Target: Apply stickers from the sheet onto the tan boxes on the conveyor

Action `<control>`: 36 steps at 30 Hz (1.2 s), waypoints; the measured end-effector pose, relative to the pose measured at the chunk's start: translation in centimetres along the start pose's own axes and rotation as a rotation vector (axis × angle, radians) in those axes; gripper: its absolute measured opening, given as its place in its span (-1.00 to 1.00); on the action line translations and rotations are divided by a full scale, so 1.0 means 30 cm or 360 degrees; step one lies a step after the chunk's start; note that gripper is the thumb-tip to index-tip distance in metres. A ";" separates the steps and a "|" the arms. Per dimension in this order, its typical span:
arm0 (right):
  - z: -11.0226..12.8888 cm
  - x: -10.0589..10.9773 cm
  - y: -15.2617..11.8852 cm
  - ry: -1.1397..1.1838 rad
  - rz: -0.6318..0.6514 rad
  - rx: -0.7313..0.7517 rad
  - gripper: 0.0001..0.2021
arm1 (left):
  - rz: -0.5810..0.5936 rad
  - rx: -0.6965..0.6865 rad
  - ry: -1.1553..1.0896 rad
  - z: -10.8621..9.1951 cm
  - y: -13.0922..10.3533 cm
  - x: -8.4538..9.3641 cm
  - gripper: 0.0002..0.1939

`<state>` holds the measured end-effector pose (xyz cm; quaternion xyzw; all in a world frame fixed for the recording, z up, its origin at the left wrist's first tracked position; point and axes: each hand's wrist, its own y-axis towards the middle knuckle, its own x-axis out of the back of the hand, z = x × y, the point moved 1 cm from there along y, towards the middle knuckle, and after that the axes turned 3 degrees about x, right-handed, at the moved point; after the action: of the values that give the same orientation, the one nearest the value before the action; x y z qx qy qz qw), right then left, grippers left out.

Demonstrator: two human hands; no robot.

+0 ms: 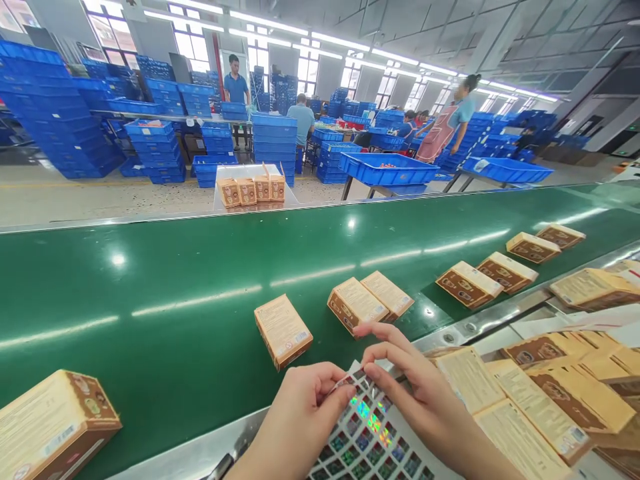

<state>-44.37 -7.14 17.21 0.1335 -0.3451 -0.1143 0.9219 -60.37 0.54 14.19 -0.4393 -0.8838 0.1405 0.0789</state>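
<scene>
My left hand (pixel 313 413) pinches the upper edge of a sheet of shiny holographic stickers (pixel 367 433) between thumb and fingers. At the sheet's top right corner, the thumb and a finger of my right hand (pixel 405 373) close on the edge, while the index finger stretches forward. Whether a single sticker is lifted there cannot be made out. Just beyond my hands, a tan and brown box (pixel 283 330) lies on the green conveyor belt (pixel 190 267). A pair of similar boxes (pixel 357 303) lies side by side behind my right fingertips.
More boxes lie along the belt, one at near left (pixel 55 427) and several at right (pixel 470 283). Piled boxes (pixel 520 413) stand right of my arm. Across the belt are open boxes (pixel 253 190), stacked blue crates (pixel 274 143) and several people, one in a pink apron (pixel 437 133).
</scene>
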 end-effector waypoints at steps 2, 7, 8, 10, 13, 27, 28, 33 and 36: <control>-0.035 0.061 0.018 0.0133 -0.0210 -0.0028 -0.74 | -0.0048 0.0006 0.0068 -0.009 0.020 0.003 -0.72; -0.218 0.287 0.113 0.0595 -0.0732 -0.0413 -0.67 | 0.0017 0.0078 0.0142 -0.038 0.058 0.009 -0.77; -0.258 0.320 0.139 0.0656 -0.0641 -0.0543 -0.64 | 0.0049 0.0053 0.0188 -0.049 0.068 0.005 -0.80; -0.332 0.359 0.190 0.0672 -0.0347 -0.0773 -0.57 | 0.0091 -0.0100 0.0315 -0.083 0.099 -0.011 -0.88; -0.428 0.365 0.255 0.0505 0.0012 -0.0928 -0.46 | 0.0154 -0.0471 0.0479 -0.151 0.181 -0.053 -0.91; -0.624 0.376 0.340 0.0318 0.0276 -0.0994 -0.59 | 0.0499 -0.0508 0.1292 -0.254 0.550 -0.162 -0.68; -0.628 0.377 0.338 0.0307 0.0270 -0.0997 -0.59 | 0.0514 -0.0501 0.1296 -0.255 0.555 -0.164 -0.68; -0.645 0.384 0.326 0.0188 0.0237 -0.0998 -0.64 | 0.0584 -0.0461 0.1319 -0.262 0.596 -0.188 -0.66; -0.662 0.390 0.324 0.0064 0.0180 -0.0970 -0.71 | 0.0615 -0.0427 0.1323 -0.269 0.621 -0.201 -0.68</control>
<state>-21.36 1.76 13.05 -0.1664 -0.2833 -0.1583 0.9311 -40.58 7.86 15.82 -0.6208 -0.6898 -0.1504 0.3407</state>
